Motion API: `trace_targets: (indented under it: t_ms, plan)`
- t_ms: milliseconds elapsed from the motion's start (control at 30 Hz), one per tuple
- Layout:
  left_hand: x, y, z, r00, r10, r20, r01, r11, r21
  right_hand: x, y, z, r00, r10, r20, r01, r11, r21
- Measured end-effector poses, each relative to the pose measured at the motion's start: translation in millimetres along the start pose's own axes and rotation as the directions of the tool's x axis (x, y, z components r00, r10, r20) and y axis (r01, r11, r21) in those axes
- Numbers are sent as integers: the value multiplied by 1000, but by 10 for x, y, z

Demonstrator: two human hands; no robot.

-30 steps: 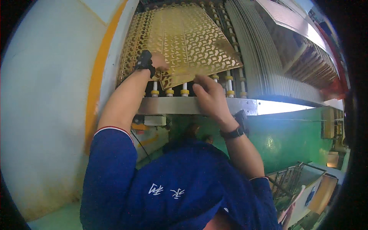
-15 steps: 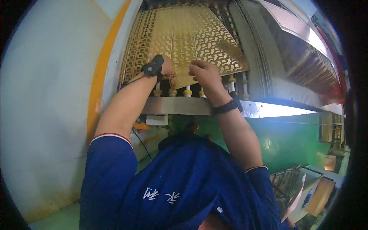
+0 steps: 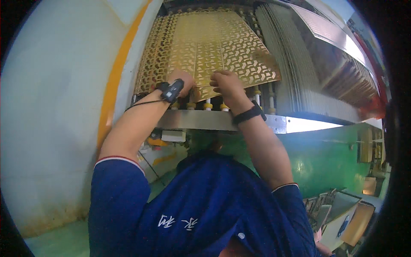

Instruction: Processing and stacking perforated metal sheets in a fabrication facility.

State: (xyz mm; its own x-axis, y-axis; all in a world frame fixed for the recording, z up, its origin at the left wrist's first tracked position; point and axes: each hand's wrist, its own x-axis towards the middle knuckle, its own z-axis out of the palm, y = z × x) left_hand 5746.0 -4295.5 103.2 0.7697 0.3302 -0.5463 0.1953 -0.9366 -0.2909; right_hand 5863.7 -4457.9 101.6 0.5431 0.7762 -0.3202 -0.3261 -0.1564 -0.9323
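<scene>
A flat yellowish panel (image 3: pixel 214 64) with rows of bent, cut-out-like shapes lies askew on a roller conveyor (image 3: pixel 208 105), its near edge slanting. My left hand (image 3: pixel 183 82) is at its near left corner, fingers bent around the edge and partly hidden by the hand itself. Over the near edge, further right, is my right hand (image 3: pixel 229 85), with fingers curled in toward the thumb; anything between them is hidden. Another similarly patterned panel (image 3: pixel 150 55) lies along the left side, partly under the first one.
A metal rail (image 3: pixel 201 120) runs along the conveyor's near side. To the right stands a dense row of thin upright sheets (image 3: pixel 291 64). A pale wall with a yellow stripe (image 3: pixel 112 90) borders the left. Carts and boards (image 3: pixel 342 214) are at the lower right, on green floor.
The panel has shifted slightly to the right in view. My left hand has turned a little at the corner, and my right hand stays near the edge with its fingers curled.
</scene>
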Motion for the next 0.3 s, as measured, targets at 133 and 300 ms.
trace_targets:
  t_ms: [133,300]
  plan:
    - [-81,49,142,996,-59,-63,54,996,-77,-14,61,-6,999,12,-41,-11,1000,15]
    - [-76,224,389,923,-143,-356,117,989,-93,-2,286,118,994,-5,-106,16,995,101]
